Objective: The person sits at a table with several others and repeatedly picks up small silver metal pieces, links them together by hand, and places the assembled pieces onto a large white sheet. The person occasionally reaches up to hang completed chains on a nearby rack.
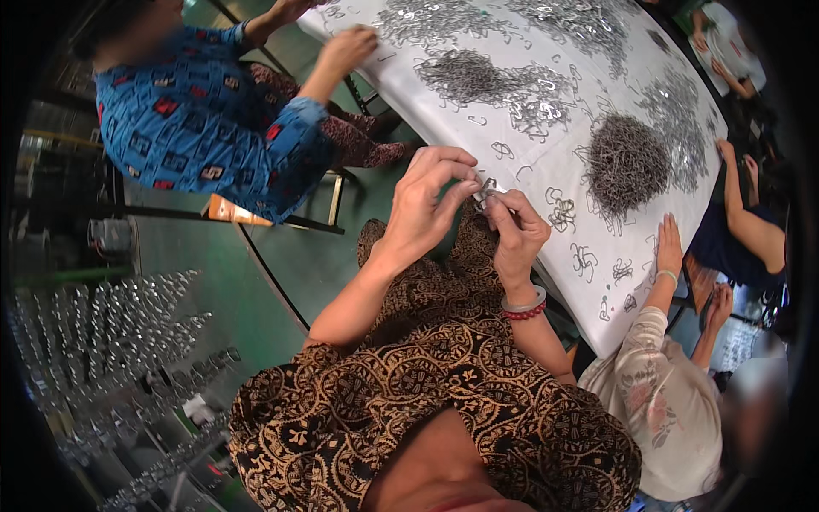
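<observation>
Small metal piece (489, 185), one, pinched between fingertips of left hand (433, 198) and right hand (517, 224), seemingly for fine control, beside worktop (452, 132) edge; wire-hook pile (630, 162) toward three o'clock, presumably for reach.

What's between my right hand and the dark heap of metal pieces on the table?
A small loose cluster of bent wire pieces lies on the white table between your right hand and the dark heap. Nothing visible separates that hand's fingers from the small metal piece they pinch.
</observation>
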`<state>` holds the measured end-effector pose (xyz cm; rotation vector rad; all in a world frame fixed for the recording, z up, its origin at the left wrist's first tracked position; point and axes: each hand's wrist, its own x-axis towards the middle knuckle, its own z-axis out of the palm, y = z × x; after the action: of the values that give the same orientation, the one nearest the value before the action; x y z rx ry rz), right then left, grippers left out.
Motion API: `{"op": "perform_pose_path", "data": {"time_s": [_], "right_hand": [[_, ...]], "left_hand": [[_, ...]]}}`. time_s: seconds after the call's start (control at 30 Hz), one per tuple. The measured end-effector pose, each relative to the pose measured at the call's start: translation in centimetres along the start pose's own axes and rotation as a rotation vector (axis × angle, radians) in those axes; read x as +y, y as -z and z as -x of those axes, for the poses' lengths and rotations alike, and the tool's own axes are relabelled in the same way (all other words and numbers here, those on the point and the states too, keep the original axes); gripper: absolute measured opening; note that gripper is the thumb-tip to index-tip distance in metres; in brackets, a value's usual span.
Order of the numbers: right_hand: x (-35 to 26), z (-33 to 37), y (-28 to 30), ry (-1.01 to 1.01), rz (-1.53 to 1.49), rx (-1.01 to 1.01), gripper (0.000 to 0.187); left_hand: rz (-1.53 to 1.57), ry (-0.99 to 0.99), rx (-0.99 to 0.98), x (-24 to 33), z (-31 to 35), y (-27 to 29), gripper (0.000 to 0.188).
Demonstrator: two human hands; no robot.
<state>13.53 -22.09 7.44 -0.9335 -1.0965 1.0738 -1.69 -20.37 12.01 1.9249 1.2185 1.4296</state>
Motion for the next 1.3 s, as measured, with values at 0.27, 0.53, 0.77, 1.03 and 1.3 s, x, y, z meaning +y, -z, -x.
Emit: {"op": "perform_pose_path", "data": {"time_s": [0.27,0.53,0.77,1.03,1.3], "right_hand": [[-0.4,1.3,0.2,0.117,0.315,-0.081,0.007],[1.5,-4.6,6.1,-0.005,0.435,-0.026,0.020],[7.7,-15.3,13.6,0.351,1.162,-0.467,0.020],[7.0,-15.4,12.1,0.447,1.133,-0.395,0.031],[0.6,-6.3,1.2,0.189,0.591,-0.211,0.041]], "left_hand": [[0.116,0.126,0.062,0.8,2.1,-0.5,0.011],[0.304,0.331,-0.032,0.2,2.2,-0.2,0.006],[0.264,0.251,-0.019,-1.0,1.5,0.3,0.012],[0.287,0.309,0.003,-2.1,2.3,0.8,0.009],[0.119,0.251,-0.013,-2.2,1.9,0.6,0.012]]}}
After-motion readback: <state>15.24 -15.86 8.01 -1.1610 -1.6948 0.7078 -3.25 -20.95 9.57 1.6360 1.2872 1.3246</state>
